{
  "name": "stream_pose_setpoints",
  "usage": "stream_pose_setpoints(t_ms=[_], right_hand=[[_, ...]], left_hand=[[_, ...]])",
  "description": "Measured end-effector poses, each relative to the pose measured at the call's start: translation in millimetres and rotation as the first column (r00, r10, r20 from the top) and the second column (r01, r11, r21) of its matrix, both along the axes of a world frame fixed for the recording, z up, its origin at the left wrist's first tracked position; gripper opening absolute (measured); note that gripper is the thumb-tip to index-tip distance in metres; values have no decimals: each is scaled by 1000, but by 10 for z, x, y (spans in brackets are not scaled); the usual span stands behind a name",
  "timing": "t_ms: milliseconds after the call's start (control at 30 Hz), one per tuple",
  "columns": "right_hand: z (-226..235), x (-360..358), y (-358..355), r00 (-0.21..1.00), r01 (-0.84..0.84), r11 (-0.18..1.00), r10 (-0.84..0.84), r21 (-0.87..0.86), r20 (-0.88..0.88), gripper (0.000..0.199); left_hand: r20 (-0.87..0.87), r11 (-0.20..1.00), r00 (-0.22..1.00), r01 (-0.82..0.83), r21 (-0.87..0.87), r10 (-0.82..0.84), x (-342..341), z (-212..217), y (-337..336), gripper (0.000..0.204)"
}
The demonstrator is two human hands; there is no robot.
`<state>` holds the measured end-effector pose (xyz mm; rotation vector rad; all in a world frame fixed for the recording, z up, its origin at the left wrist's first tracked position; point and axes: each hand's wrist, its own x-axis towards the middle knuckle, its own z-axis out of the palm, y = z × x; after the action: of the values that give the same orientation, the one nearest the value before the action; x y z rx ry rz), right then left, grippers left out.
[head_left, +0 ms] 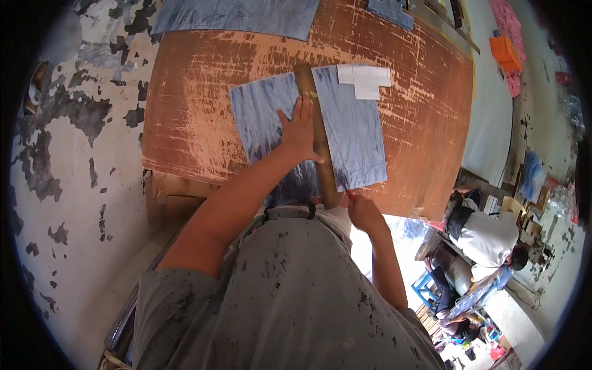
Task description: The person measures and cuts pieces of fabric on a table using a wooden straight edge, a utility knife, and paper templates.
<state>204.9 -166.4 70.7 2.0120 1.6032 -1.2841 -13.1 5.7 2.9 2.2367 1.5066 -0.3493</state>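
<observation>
A blue-grey streaked sheet (354, 139) lies on a worn brown board, in front of me. Across it runs a long brown straightedge (327, 179), from the far edge toward my body. My left hand (299, 137) presses flat on the straightedge, fingers spread, the thumb over its right side. At the sheet's near edge, just right of the bar, my right hand (365, 213) is closed around a slim red-handled tool (350, 193). The tool's tip is too small to make out. A stepped white piece (367, 80) rests on the sheet's far right corner.
The scratched brown board (425, 123) extends to both sides. Another streaked sheet (240, 15) lies at its far edge, and a smaller blue piece (391, 12) at the far right. A peeling wall (74, 172) stands left. People (487, 237) sit working at the lower right.
</observation>
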Motion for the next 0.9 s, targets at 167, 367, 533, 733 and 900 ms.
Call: stream_pose_setpoints(t_ms=[167,367,533,733,900], right_hand=[[-294,-407,1444,992,124,944,-118,304,-36,43],[-734,-776,2693,990,103,868,-44,485,-131,42],[-676,-868,2898,978,-119,864,188,490,-94,46],[-1096,-716,2758,942,-322,832,331,452,62,47],[-662,-715,1854,989,145,937,-131,317,-63,44]], left_hand=[[-14,999,999,43,-9,-43,77,4,30,173],[-84,999,995,44,-24,-45,74,80,30,169],[-146,997,987,63,-44,-69,61,71,22,168],[-141,997,987,78,-12,-79,97,88,15,167],[-91,998,994,55,-16,-56,76,97,18,166]])
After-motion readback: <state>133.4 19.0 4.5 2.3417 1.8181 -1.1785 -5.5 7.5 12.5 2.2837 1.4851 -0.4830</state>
